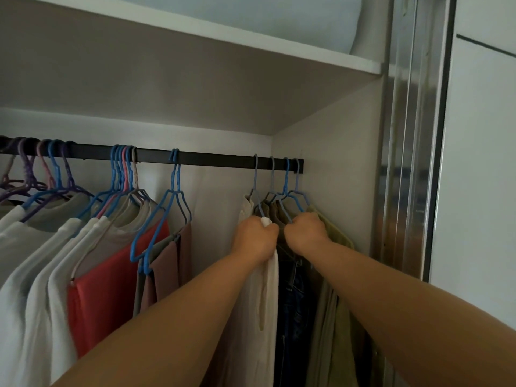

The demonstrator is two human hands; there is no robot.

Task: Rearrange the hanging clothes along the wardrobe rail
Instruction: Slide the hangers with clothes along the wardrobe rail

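Observation:
A black rail runs across the wardrobe. At its right end hang several blue hangers with trousers packed together. My left hand is shut on the cream trousers at the left of that group. My right hand is shut on the tops of the dark and olive trousers beside it. The two fists nearly touch. Further left, brown trousers hang on two blue hangers, then a red garment and white tops.
A bare stretch of rail lies between the brown trousers and the right group. The wardrobe side wall stands just right of the rail's end. A shelf sits overhead. The metal door frame is at the right.

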